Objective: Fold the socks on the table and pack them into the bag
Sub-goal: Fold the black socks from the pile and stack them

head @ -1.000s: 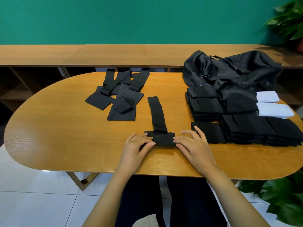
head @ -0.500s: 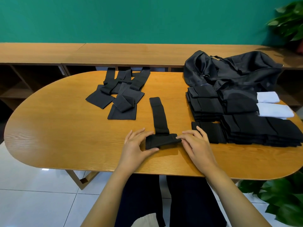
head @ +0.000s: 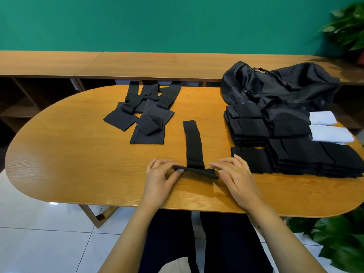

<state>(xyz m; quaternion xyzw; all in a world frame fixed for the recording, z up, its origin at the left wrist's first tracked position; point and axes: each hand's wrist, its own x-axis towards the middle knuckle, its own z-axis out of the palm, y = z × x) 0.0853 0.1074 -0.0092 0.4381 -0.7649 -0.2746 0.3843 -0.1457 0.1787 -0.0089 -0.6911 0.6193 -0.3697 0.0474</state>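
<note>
The long sock (head: pixel 194 142) is showing plain black, as are the unfolded socks (head: pixel 118 119) and the folded stacks (head: pixel 295 154) (two folded pieces (head: pixel 331 133) are standing out white). The bag (head: pixel 285 85) is gleaming a glossy black. The table (head: pixel 78 154) is glowing honey-brown with wood grain, and the wall (head: pixel 157 22) is looking flat teal.

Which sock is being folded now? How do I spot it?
On the oval wooden table, look near the front edge, between the left hand and the right hand. There lies one long black sock, stretched straight away from the person. Unlike the jumbled pile to its left and the folded stacks to its right, it lies alone, its near end held up by both hands.
</note>
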